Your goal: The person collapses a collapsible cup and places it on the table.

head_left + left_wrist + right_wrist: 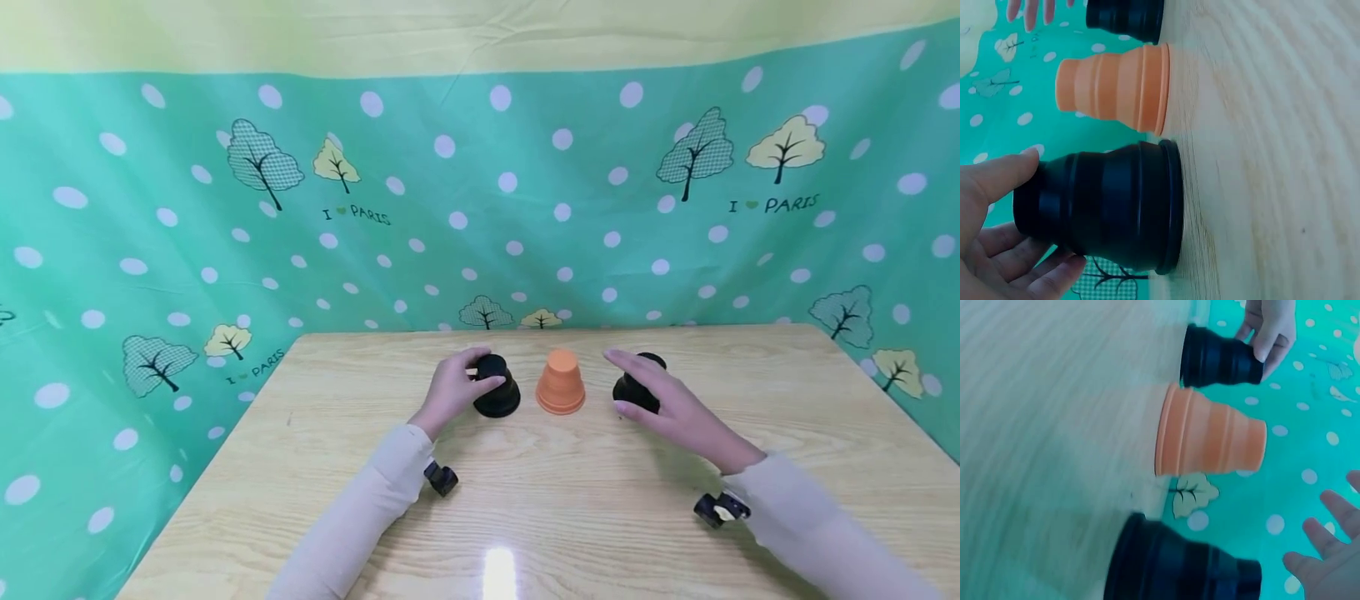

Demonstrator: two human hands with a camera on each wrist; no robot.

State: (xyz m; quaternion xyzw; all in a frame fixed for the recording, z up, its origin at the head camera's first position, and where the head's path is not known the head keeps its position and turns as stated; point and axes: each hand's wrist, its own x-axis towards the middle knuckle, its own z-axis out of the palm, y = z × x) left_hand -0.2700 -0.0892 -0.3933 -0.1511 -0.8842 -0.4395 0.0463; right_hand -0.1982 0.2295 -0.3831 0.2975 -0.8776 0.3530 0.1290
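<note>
Three stepped cups stand upside down in a row on the wooden table, wide rims down. On the left, my left hand (453, 385) grips the narrow top of a black cup (498, 398), thumb on one side and fingers on the other. In the middle stands an orange cup (561, 385) that neither hand touches. My right hand (663, 396) is beside the right black cup (632, 392) and partly covers it in the head view. The right wrist view shows this hand's fingers (1321, 537) extended and spread, apart from that black cup (1175, 565).
The light wooden table (480, 508) reaches back to a green dotted cloth (420, 192) printed with trees, hanging just behind the cups. A small black wrist camera (441, 478) sits below the left sleeve, another camera (722, 508) by the right sleeve.
</note>
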